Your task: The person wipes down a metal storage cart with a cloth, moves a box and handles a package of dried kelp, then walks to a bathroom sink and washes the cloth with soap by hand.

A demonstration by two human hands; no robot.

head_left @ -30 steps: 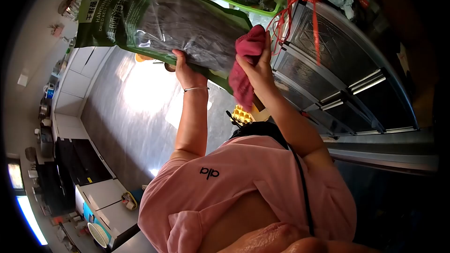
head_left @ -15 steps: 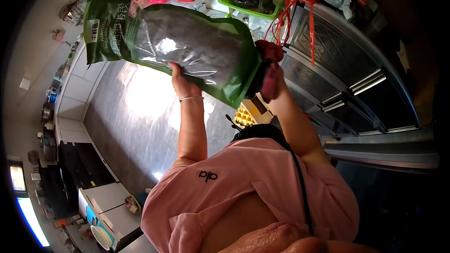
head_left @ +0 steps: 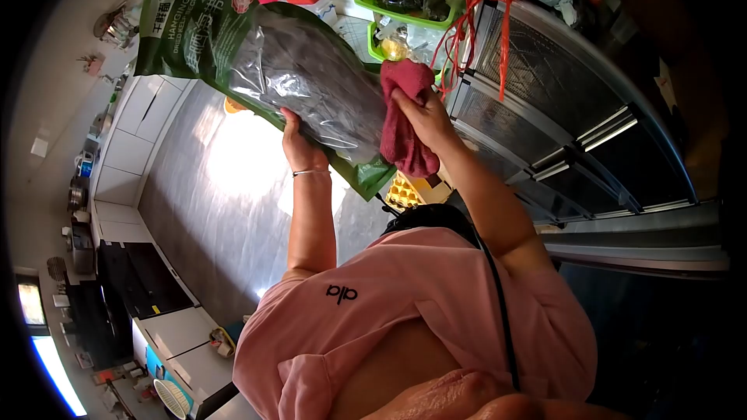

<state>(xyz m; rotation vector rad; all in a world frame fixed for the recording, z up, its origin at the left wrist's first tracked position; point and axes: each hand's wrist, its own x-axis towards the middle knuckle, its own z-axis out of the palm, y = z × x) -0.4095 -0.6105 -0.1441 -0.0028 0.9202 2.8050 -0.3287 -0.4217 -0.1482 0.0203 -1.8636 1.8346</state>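
Note:
A large green bag with a clear window [head_left: 303,82] shows dark, greyish contents and stretches from the upper left to the centre. My left hand [head_left: 303,148] grips its lower edge, thumb on the front and the other fingers hidden behind. A dark pink cloth [head_left: 408,120] lies against the right end of the bag. My right hand [head_left: 428,120] is closed on this cloth, with the thumb over its front.
Green baskets [head_left: 405,4] stand at the top, beside red string [head_left: 506,39] hanging near a glass-panelled rack [head_left: 537,70]. White cabinets [head_left: 120,140] line the left. A yellow egg tray [head_left: 402,193] sits below the bag.
The cloth in my right hand has moved from beyond the bag's right end back onto its front. The bag's printed end has risen, and its right end has tipped lower.

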